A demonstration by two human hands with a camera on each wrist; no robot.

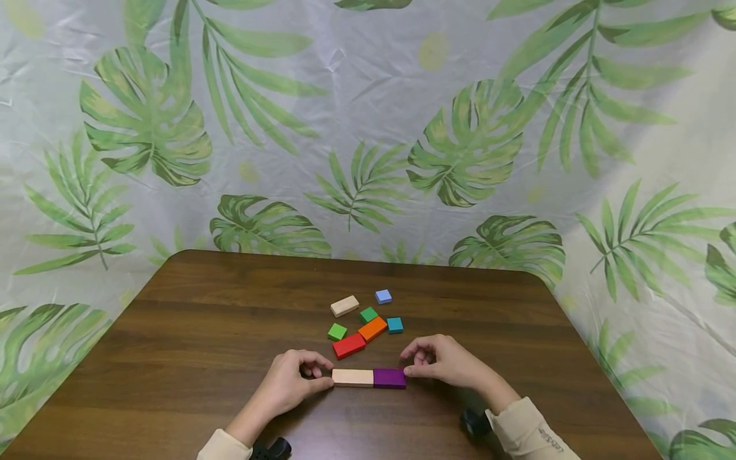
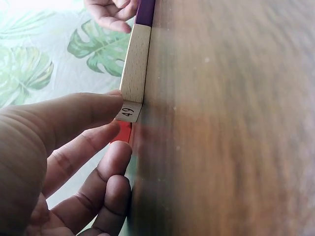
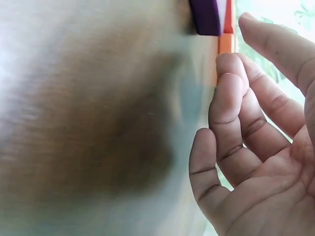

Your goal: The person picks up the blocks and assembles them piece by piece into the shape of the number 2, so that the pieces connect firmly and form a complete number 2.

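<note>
A plain wood block (image 1: pixel 352 377) and a purple block (image 1: pixel 390 378) lie end to end in a straight row near the table's front. At the row's left end is my left hand (image 1: pixel 291 381); its thumb touches the wood block's corner, with the index finger close by. The number 49 shows on that block's end (image 2: pixel 129 111) in the left wrist view. Beside the purple block's right end is my right hand (image 1: pixel 445 364), thumb and fingers apart and nothing gripped. Whether its thumb touches the purple block, I cannot tell.
Just behind the row lie a red block (image 1: pixel 349 345) and an orange block (image 1: pixel 372 329). Around them are two green blocks (image 1: pixel 337 331), a teal block (image 1: pixel 395 325), a light blue block (image 1: pixel 383 296) and another plain block (image 1: pixel 345 306). A leaf-patterned cloth (image 1: pixel 368 128) hangs behind the table (image 1: pixel 230 294).
</note>
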